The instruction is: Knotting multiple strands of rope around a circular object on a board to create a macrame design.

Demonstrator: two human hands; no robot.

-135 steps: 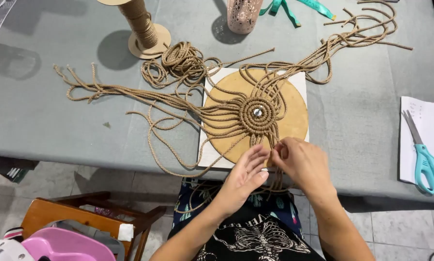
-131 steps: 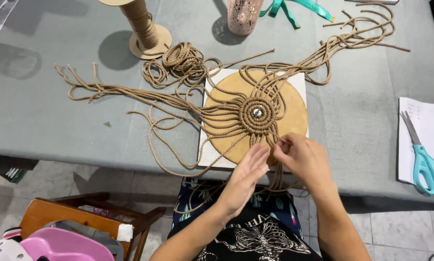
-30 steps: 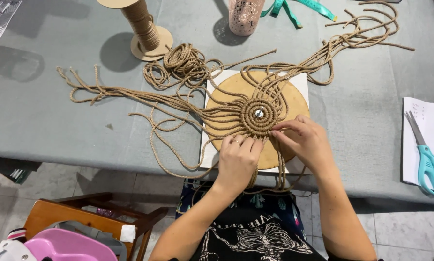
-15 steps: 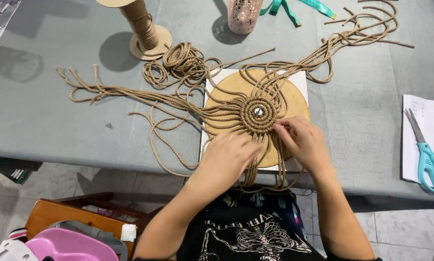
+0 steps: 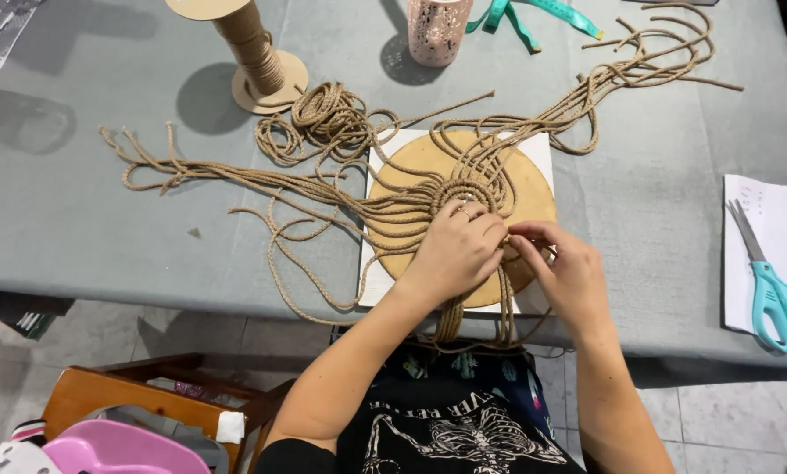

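Now cord [image 5: 385,206] under both hands.

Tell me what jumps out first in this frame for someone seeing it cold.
Both hands, left hand and right hand, meet over a round knotted cord piece on a tan disc at the table's near edge. Long cord strands fan left and up-right. Teal scissors lie on paper at far right; a cord spool stands at the back.
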